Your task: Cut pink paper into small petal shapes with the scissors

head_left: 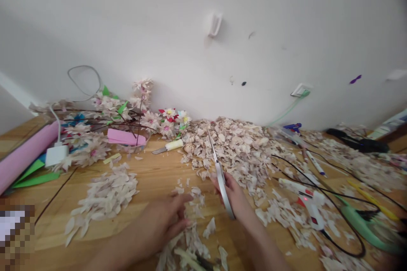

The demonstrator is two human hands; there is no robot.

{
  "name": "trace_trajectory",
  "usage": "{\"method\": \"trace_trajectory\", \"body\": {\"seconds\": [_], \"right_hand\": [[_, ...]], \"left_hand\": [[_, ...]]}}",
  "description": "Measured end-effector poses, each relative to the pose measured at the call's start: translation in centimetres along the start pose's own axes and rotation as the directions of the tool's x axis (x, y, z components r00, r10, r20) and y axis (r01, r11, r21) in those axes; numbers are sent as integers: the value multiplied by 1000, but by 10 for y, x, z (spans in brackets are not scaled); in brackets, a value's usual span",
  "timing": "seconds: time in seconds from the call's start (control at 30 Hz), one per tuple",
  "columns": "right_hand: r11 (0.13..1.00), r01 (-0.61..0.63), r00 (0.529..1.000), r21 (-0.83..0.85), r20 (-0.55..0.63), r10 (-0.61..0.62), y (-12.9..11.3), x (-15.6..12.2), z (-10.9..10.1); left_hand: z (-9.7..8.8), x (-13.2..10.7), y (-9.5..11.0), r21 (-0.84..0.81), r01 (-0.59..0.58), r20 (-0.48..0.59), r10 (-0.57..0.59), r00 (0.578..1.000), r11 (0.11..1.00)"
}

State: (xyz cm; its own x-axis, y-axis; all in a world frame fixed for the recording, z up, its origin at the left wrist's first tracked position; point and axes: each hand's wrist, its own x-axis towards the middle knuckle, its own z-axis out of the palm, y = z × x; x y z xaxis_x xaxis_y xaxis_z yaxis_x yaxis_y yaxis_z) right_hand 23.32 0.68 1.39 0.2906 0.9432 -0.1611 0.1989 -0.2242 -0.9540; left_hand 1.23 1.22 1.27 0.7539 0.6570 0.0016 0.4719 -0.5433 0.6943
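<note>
My right hand [237, 201] is closed round the handle end of a pair of silver scissors [218, 169], whose blades point away toward the wall over a big heap of pale petal scraps [244, 144]. My left hand [167, 218] rests palm down on the wooden table [152, 178], its fingers curled among small pale scraps [193, 233] near the front edge. What the left fingers pinch, if anything, is hidden.
A white glue gun [307, 203] with black cord lies at right beside green scissors [365, 224]. A craft knife [167, 147], a pink block [125, 136], paper flowers on stems [121, 114], a pink roll [25, 152] and a second scrap pile [104, 197] lie at left.
</note>
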Motion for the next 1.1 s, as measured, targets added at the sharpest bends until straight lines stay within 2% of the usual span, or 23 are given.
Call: {"method": "trace_trajectory", "body": {"seconds": [0.07,0.17,0.33,0.43,0.53,0.67,0.87,0.93,1.1], "right_hand": [[999,-2,1000,35,4,2,3,1,0],[997,3,1000,72,3,-3,5,2,-1],[994,-2,1000,112,-24,5,8,6,-6],[993,-7,999,118,-53,14,10,9,-9],[995,-10,997,103,-75,18,10,11,-11],[998,-2,996,61,-92,8,11,11,-10],[998,15,986,-58,-168,-24,23,26,-14],[991,7,978,-132,-205,-34,26,34,-17],[949,1,973,-315,-217,-73,16,44,-9]], "left_hand": [[0,1,-4,-34,60,-82,-62,995,998],[6,3,-14,-83,37,-155,-50,987,996],[18,6,-39,-56,3,-226,-15,974,998],[20,6,-45,-14,-21,-207,18,978,1000],[21,4,-43,-49,-44,-162,36,986,998],[17,2,-32,-95,-45,-160,29,987,994],[10,-1,-15,-13,-186,-46,185,982,982],[11,-1,-14,-40,-205,-79,202,976,978],[17,2,-23,-111,-196,-273,160,949,974]]}}
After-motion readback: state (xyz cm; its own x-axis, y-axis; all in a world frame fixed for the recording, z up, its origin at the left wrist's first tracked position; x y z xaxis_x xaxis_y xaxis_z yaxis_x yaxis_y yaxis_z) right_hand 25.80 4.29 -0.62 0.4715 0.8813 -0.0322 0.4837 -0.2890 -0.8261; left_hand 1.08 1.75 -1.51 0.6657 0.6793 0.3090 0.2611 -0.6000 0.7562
